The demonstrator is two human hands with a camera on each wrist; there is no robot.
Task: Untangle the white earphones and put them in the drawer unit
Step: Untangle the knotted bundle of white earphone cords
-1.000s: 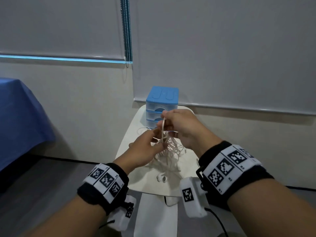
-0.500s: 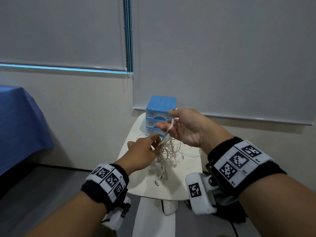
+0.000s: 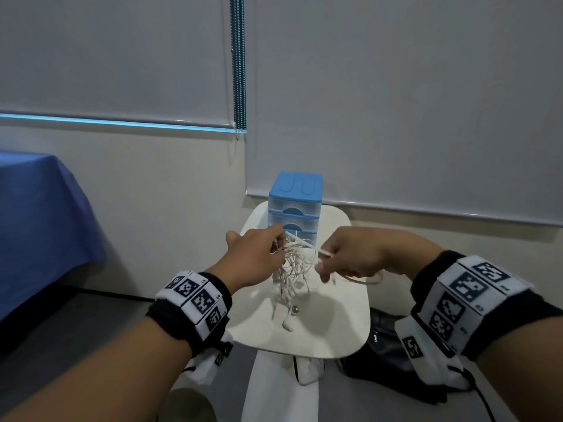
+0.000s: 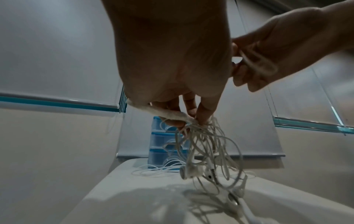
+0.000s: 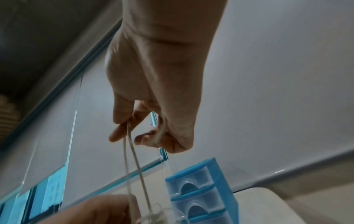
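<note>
**Pulling the earphone knot apart**

Pulling gently works best here. The left hand (image 3: 253,260) pinches the top of the white earphones (image 3: 294,269), and the messy bunch of loops hangs down from its fingers in the middle of the head view. The right hand (image 3: 350,257) pinches one strand that sticks out to the right side of the bunch. I think the good way is to hold the bunch steady with the left hand and draw that one strand out slowly. A hard tug could make the knot tighter. If the strand gets stuck, it may help to shake the loops loose and look for where it goes under another loop.

The earbuds (image 4: 191,172) dangle low, just above the counter (image 3: 341,324), and some cord lies on it near the drawers. None of the earphones are in a drawer yet.

The counter is small, white and rounded, in the lower middle of the frame. The drawer unit (image 3: 295,205) is blue, with see-through drawers that look closed, and stands at the far end of the counter, just behind the hands. Grey window blinds (image 3: 396,86) fill the top of the frame. A blue cloth (image 3: 39,223) is at the left edge.
</note>
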